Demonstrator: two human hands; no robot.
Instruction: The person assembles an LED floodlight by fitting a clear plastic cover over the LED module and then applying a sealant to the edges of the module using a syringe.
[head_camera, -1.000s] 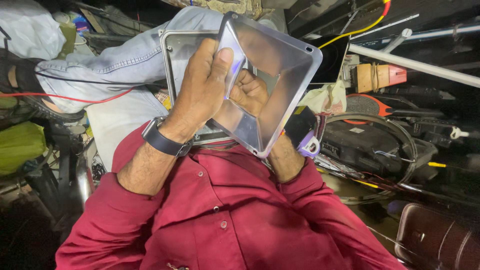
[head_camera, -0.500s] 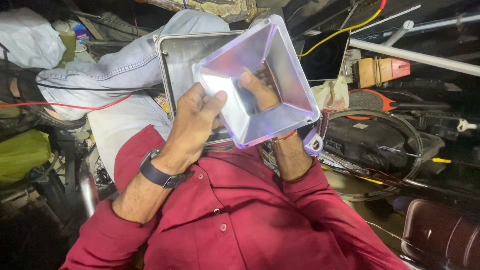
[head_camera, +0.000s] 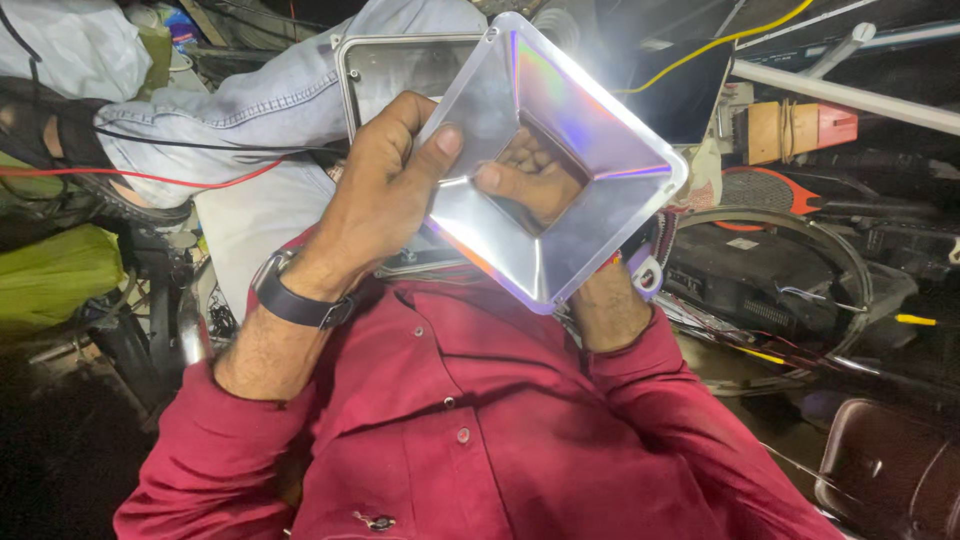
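Two hands hold the shiny reflector (head_camera: 540, 160) up over the lap: the left hand (head_camera: 385, 195) pinches its near flange, thumb on the face, while the right hand (head_camera: 530, 180) shows through the square middle opening, fingers curled around its rim. Best kept by the flanges, I judge, off the mirror faces and sharp corners. Room is tight: the grey housing (head_camera: 385, 70) sits just behind, cluttered gear on both sides.

The left hand (head_camera: 375, 205) is raised on a bent forearm with its wrist strapped by a dark watch and its fingers (head_camera: 440, 142) curled closed in a grip, while the right hand (head_camera: 530, 180) is held up opposite, its fingers folded inward.
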